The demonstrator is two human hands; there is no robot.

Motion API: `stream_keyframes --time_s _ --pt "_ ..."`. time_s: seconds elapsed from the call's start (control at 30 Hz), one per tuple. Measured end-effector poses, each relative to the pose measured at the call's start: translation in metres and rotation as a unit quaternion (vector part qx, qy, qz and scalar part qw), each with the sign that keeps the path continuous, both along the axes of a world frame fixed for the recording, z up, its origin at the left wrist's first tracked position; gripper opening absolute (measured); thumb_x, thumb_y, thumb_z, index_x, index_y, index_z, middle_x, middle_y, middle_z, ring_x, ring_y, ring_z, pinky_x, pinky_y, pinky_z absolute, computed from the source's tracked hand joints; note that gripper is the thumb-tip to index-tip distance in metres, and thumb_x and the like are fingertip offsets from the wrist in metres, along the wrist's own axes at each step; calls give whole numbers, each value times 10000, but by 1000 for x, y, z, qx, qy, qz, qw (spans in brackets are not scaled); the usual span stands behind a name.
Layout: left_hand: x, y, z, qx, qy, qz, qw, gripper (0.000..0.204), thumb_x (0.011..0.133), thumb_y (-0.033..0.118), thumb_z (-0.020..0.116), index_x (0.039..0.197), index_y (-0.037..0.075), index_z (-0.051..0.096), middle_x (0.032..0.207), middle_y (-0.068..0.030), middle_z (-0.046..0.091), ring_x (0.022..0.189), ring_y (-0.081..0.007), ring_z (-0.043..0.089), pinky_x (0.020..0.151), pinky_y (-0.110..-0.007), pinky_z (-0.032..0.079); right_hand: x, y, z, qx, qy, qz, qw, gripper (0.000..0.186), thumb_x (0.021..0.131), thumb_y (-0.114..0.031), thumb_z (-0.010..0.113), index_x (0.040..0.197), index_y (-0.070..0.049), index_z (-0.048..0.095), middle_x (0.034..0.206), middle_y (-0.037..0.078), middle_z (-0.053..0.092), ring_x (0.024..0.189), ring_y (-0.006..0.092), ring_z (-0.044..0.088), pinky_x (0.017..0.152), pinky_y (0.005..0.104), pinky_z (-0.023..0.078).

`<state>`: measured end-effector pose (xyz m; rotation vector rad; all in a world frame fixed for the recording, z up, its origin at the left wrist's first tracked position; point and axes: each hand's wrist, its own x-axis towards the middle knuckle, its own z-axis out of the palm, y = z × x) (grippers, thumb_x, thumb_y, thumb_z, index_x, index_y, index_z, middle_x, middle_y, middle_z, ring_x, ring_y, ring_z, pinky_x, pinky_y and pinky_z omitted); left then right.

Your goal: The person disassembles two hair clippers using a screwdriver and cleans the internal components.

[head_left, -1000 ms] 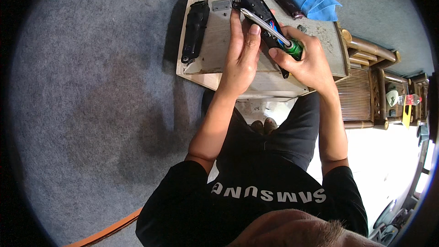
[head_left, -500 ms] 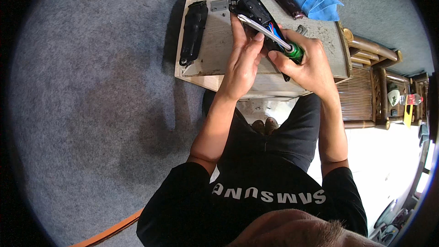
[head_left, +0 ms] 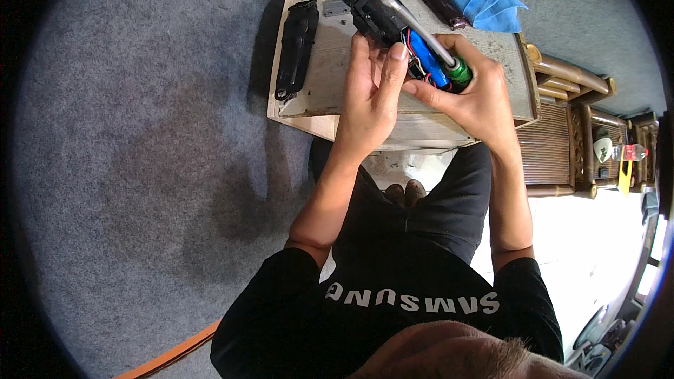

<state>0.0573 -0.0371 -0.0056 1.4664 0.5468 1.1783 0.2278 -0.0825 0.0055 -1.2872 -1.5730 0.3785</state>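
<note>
Clamps the left hand (head_left: 371, 91) onto an opened black plastic hair clipper (head_left: 379, 22) over a pale wooden table (head_left: 330, 74); wraps the right hand (head_left: 472, 91) around a green-handled, silver-shafted screwdriver (head_left: 427, 34), with its thumb at the clipper's lower end; slants the tool across the clipper, beside a blue cylindrical battery (head_left: 423, 55) (plus a thin red wire (head_left: 410, 41)); has a long black plastic casing (head_left: 298, 49) at the table's left

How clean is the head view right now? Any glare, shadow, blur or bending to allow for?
Head view: floor at lower right blown out white; head view: dark, shadow-like patches on the gray carpet, left of the table; head view: screwdriver looks slightly soft toward its tip; head view: corners black, the table's far edge bowed.
</note>
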Motion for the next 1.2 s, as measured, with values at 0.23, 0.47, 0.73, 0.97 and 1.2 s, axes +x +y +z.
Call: stream_keyframes --time_s 0.23,0.47,0.73,0.97,1.2 --pt "-9 14 -17 -168 -76 37 982 309 1101 364 554 1162 64 591 1006 -64 671 928 -152 682 800 -343 590 -1 -2 -2 28 -112 42 992 776 670 -445 948 1276 -34 693 991 157 777 813 268 776 733 382 596" --pt "-11 12 0 -280 -249 -85 923 479 1083 538 489 1185 76 566 909 -34 590 750 -142 595 566 -287 484 13 -4 2 -37 44 178 982 598 783 -441 907 1157 1 755 933 108 760 818 144 696 728 300 562" --pt "-23 19 -8 -266 -289 -246 886 709 1068 690 306 1184 54 597 765 -48 507 498 -150 496 417 -282 421 9 -4 -3 -54 80 133 986 428 911 -387 830 1082 1 772 670 -2 635 655 52 553 591 243 440" --pt "-29 26 -12 -279 -351 -348 823 666 1081 630 329 1188 0 518 709 -71 460 436 -157 447 394 -302 398 8 -3 -3 -42 70 119 990 392 915 -383 827 1041 -14 786 637 -8 603 617 50 510 551 246 391" --pt "-29 26 -12 -285 -357 -347 819 673 1081 631 326 1188 -3 522 705 -73 464 431 -161 449 393 -300 382 8 -3 -4 -53 67 115 990 380 915 -375 828 1032 -16 790 608 -15 572 601 49 483 532 255 358"
